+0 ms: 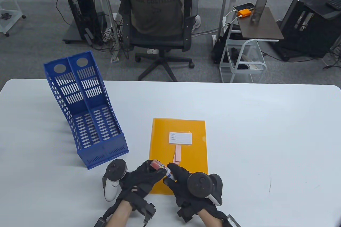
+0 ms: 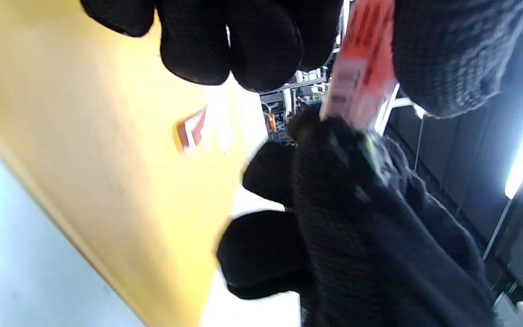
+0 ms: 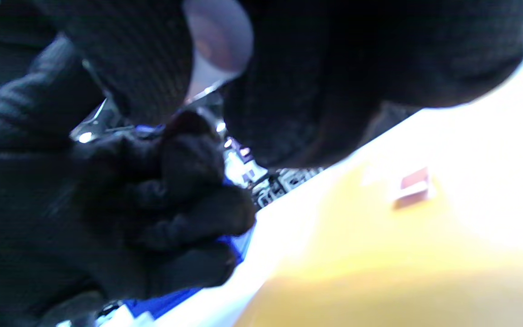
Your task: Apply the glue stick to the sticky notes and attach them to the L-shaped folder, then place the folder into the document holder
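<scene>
Over the near edge of the orange L-shaped folder (image 1: 178, 155), both hands meet on the glue stick (image 1: 160, 167). The left hand (image 1: 145, 177) has its fingers curled round the red-labelled barrel, and the right hand (image 1: 183, 179) pinches the stick's whitish end, which I judge to be the cap or the twist base; the wrist views are too blurred to tell which. The stick's long axis runs across the folder, from upper left down to lower right in the table view, so it lies crosswise between the two palms, tilted a little.

Just beyond the hands, toward the far side, two pale pink sticky notes (image 1: 177, 154) lie on the folder, long and narrow, their length pointing away from the person, right below a white label (image 1: 181, 138). Both hands are about equally near them. The blue document holder (image 1: 84, 110) stands to the left, nearer the left hand, apart from the folder.
</scene>
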Demonstrator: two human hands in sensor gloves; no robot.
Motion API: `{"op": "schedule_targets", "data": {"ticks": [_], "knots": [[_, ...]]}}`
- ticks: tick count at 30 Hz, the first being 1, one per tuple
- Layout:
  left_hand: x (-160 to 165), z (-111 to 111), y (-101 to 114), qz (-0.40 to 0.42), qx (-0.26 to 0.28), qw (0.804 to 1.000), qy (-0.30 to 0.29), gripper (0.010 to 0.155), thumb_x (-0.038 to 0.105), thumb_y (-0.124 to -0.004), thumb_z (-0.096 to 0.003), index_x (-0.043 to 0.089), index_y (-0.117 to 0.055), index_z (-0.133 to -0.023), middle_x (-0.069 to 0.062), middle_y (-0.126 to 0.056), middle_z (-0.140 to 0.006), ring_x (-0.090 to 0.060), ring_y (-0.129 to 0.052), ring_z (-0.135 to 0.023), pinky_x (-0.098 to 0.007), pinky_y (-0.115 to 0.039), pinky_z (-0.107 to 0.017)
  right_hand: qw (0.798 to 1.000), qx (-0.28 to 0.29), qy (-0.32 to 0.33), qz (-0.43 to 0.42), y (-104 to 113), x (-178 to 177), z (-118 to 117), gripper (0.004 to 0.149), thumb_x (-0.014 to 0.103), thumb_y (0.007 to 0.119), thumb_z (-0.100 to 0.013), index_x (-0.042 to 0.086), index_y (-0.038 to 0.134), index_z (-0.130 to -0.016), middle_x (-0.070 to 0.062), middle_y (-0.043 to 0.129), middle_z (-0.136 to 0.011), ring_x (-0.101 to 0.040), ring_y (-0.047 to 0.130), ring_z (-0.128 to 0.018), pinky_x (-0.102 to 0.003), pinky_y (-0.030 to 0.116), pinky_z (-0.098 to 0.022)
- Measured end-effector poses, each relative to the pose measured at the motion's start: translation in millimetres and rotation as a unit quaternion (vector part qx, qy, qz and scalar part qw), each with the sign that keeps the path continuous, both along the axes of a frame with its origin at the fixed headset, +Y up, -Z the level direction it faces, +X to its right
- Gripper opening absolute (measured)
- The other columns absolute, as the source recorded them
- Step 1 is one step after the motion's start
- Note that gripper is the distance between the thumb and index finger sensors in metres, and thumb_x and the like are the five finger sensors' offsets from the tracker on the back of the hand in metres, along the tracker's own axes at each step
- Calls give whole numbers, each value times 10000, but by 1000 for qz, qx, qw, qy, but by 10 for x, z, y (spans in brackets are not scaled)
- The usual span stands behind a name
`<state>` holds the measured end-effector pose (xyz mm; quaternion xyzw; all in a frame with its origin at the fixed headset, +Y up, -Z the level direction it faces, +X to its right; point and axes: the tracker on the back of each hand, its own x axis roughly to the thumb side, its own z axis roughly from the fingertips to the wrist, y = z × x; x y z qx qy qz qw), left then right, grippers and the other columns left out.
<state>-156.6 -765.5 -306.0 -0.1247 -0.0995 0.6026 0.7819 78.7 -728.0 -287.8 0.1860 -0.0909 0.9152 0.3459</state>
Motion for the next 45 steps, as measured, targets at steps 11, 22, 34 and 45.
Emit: {"op": "schedule_targets", "data": {"ticks": [11,22,34,45], "knots": [[-638,72,322,-322,95,928,160,633,604,-735,-490,189,-703,-966,-97,-822,-938,-313,-875,-788,-603,-647,-640,1000,-12,-19,3,-49,42,-34,639,389,872,-409,-34,788,-881,-206,967,-645,-246,1023,-291,-426,870,-212],[-751,-15,106,-450,-77,876,157,792,609,-824,-464,163,-546,-1056,-158,-548,-1094,-351,-663,-954,-622,-538,-703,1000,-19,-16,14,-45,33,-24,639,395,871,-410,-34,793,-877,-203,971,-639,-250,1024,-293,-430,870,-215],[-814,-87,-34,-485,-130,853,140,585,325,-853,-499,193,-628,-1023,-137,-551,-1107,-320,-678,-961,-598,-576,-698,999,-25,-11,21,-54,24,-29,638,394,870,-411,-33,791,-880,-205,968,-644,-256,1025,-302,-433,869,-221],[-787,-128,-52,-505,-127,848,101,507,212,-832,-498,200,-670,-978,-76,-592,-1074,-307,-656,-937,-578,-556,-721,999,-35,-10,31,-69,15,-38,639,392,869,-413,-34,790,-882,-209,965,-650,-262,1024,-312,-438,868,-227]]}}
